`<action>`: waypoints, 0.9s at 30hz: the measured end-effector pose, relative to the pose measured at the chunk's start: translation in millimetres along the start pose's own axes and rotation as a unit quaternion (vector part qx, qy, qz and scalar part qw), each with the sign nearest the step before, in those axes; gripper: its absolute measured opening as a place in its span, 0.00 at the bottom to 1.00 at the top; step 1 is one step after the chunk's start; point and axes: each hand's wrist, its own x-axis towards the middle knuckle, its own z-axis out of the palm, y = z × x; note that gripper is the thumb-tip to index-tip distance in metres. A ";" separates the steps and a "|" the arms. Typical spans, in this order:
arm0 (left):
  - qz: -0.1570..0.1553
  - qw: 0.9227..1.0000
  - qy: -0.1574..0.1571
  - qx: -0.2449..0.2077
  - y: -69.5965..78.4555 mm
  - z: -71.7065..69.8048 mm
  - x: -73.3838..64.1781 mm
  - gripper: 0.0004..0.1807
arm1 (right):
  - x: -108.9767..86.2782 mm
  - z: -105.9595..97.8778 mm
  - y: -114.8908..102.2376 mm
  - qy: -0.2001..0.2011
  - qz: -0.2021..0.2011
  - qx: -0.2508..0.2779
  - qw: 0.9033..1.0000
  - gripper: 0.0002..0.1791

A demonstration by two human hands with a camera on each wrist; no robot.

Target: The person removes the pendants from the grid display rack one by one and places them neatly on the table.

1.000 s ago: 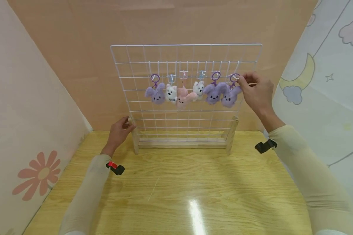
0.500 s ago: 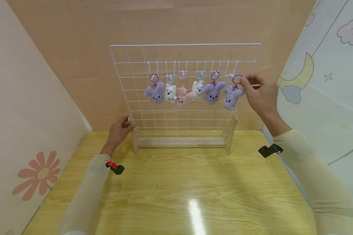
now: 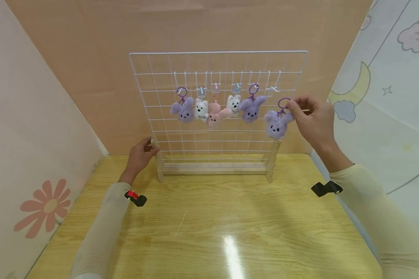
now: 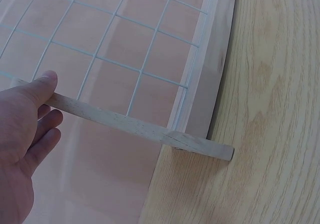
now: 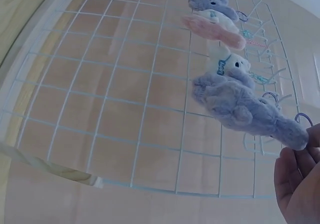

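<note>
My right hand [image 3: 314, 121] pinches the purple ring [image 3: 284, 98] of a lavender plush bunny keychain [image 3: 276, 126]. The bunny hangs from the ring in front of the grid, below and right of a bare white hook [image 3: 274, 89]. My left hand [image 3: 139, 159] grips the top of the left wooden post [image 3: 158, 164] of the stand, its thumb over the post in the left wrist view. On the white wire grid [image 3: 216, 52] hang two other lavender bunnies [image 3: 252, 110], two white plush dogs [image 3: 201, 109] and a pink bunny [image 3: 214, 116].
The stand's wooden base bar [image 3: 214, 169] and right post [image 3: 272, 162] rest on the wood-grain table [image 3: 209, 209]. Behind the grid rises an orange-tan backdrop [image 3: 90, 77]. A patterned panel [image 3: 387, 147] borders the right side, and a pale panel [image 3: 38, 128] the left.
My right hand has drawn the rightmost lavender bunny off its hook and moved it down and to the right, leaving that hook bare. My left hand stays on the post.
</note>
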 end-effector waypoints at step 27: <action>0.034 0.999 0.015 0.009 -1.1 1.1 2.8 0.29 | -64.5 5.9 39.6 0.001 0.023 -0.016 1.000 0.13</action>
